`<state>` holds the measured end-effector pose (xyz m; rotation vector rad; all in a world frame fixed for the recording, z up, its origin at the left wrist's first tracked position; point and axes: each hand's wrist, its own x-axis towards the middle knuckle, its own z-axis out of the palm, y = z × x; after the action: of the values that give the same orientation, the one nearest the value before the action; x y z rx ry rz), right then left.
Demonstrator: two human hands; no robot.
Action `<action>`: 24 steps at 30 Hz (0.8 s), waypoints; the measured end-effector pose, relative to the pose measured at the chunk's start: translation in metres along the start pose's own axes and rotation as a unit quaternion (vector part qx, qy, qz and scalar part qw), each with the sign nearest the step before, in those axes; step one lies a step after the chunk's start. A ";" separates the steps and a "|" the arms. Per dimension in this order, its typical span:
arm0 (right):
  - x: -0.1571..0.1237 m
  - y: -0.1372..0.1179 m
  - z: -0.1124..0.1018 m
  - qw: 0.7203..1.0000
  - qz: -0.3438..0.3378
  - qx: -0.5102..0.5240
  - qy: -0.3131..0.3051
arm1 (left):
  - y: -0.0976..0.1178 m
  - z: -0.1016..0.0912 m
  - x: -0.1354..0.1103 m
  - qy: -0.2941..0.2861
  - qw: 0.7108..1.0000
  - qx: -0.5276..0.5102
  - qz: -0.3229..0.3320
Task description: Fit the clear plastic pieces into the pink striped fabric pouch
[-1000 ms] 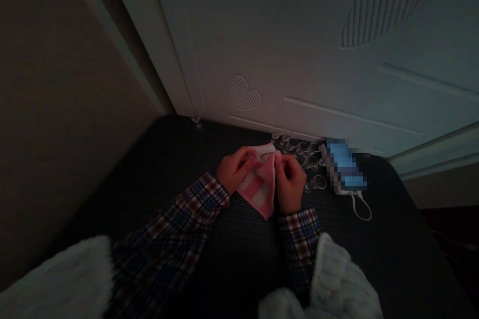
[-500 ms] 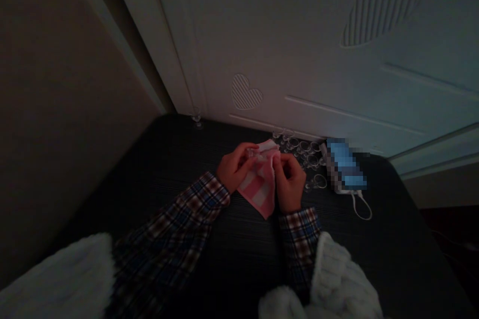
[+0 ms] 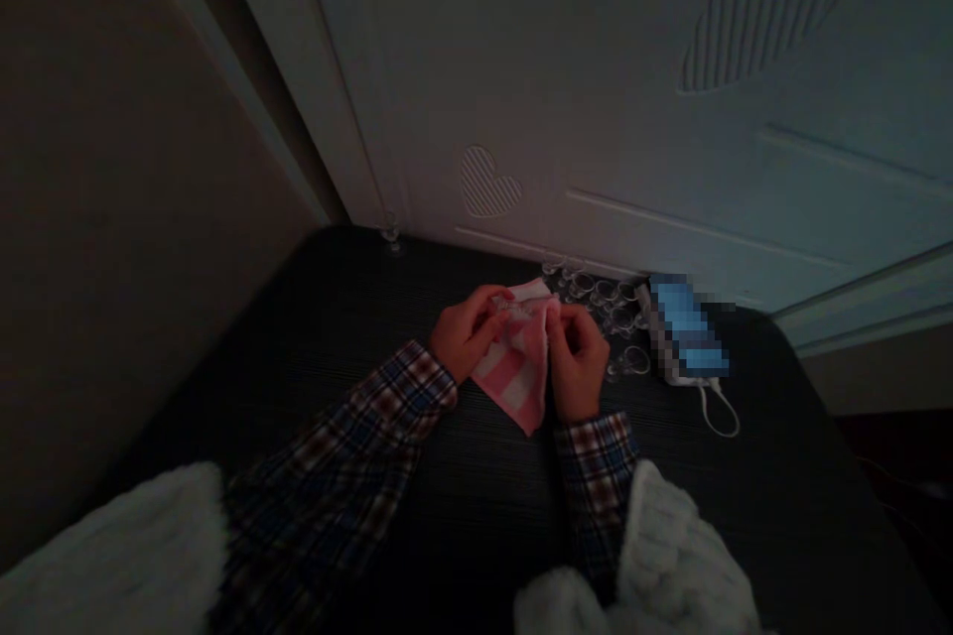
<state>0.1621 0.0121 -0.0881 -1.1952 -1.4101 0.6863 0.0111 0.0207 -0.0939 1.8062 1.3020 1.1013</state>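
A pink-and-white striped cloth (image 3: pixel 513 382) hangs between my two hands above the dark table. My left hand (image 3: pixel 468 332) is closed, its thumb and fingers pinching a small clear ringed piece (image 3: pixel 513 308) at the upper part of the cloth; folds hide most of that piece. On the cloth's right edge, my right hand (image 3: pixel 581 357) is closed in a pinch. Just beyond it lie several clear pieces with round rings (image 3: pixel 605 294), and one more ringed piece (image 3: pixel 632 360) rests beside the right knuckles.
A phone (image 3: pixel 689 327) with a lit, blurred screen and a white strap (image 3: pixel 722 412) lies at the right. Another clear piece (image 3: pixel 391 236) stands at the back left. A white panel with heart reliefs (image 3: pixel 487 184) rises behind the black table (image 3: pixel 320 337).
Both hands stay almost in place. The cloth's upper right edge is slightly shifted at the right fingers, and the clear piece is a little more covered by it.
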 end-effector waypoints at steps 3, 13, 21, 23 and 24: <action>0.000 0.001 0.000 1.000 0.008 -0.001 0.007 | 0.001 0.000 0.000 0.004 1.000 0.009 -0.003; 0.002 0.001 -0.001 1.000 0.011 0.004 0.017 | 0.006 -0.003 0.001 0.012 0.999 0.051 0.011; 0.001 0.000 0.000 1.000 0.004 0.001 0.003 | 0.004 -0.003 0.001 0.011 0.999 0.052 0.005; 0.000 0.000 0.000 1.000 0.001 -0.004 0.000 | 0.002 -0.001 0.001 0.010 0.999 0.039 0.004; 0.000 0.000 -0.001 1.000 0.000 -0.007 -0.001 | 0.001 -0.001 0.001 0.010 0.999 0.031 0.003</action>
<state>0.1627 0.0123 -0.0878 -1.2058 -1.4189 0.6774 0.0106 0.0212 -0.0926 1.8487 1.3575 1.0962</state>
